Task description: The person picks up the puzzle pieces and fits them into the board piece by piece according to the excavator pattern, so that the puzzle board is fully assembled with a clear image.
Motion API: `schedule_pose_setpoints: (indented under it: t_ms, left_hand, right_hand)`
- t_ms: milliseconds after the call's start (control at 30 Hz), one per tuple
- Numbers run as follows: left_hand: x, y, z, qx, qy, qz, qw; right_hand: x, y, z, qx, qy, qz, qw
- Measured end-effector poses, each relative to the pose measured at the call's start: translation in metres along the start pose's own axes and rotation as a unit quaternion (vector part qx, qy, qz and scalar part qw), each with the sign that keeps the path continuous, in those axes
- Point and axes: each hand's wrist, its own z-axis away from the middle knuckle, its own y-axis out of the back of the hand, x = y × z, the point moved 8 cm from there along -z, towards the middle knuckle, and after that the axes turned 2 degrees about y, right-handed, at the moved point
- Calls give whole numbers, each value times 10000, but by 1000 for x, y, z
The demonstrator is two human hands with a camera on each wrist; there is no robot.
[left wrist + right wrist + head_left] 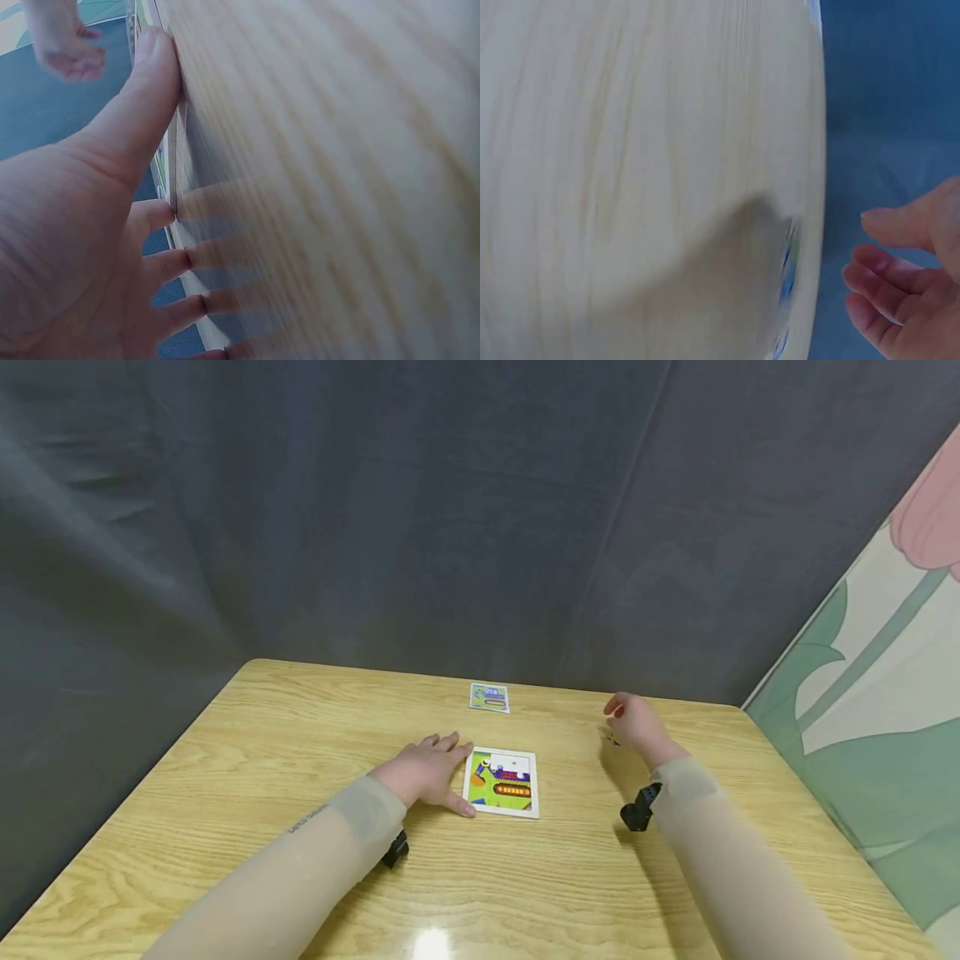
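Observation:
A white-framed picture puzzle (512, 792) lies on the wooden table. It shows a blue and red tracked digger on green, with a white patch near its top. My left hand (429, 771) rests spread on the table, its thumb and fingers touching the puzzle's left side; the left wrist view shows the straight thumb (154, 82) along the frame's edge. Held above the table at the right, my right hand (636, 724) has bent fingers and nothing visible between them. Below it lie small colourful pieces (789, 262), partly hidden in the head view.
Behind the puzzle, a small picture card (490, 697) with a similar digger lies near the table's far edge. A dark curtain (450, 527) hangs behind the wooden table (247, 760). A flower-patterned panel (885, 693) stands along the right side.

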Motion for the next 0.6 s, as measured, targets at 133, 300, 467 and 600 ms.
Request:
schedule_pose_setpoints:
  t_ms: [133, 300, 467, 600]
  left_hand:
    - [0, 0, 0, -34, 41, -10, 10000]
    - [1, 2, 0, -55, 68, 35, 10000]
    - [1, 3, 0, -37, 101, 72, 9999]
    - [1, 1, 1, -44, 109, 75, 9999]
  right_hand:
    - [35, 2, 5, -269, -368, -14, 9990]
    - [53, -3, 7, -462, -596, -217, 9969]
    - [55, -5, 9, -488, -698, -115, 9963]
    - [54, -6, 11, -528, -725, -86, 9959]
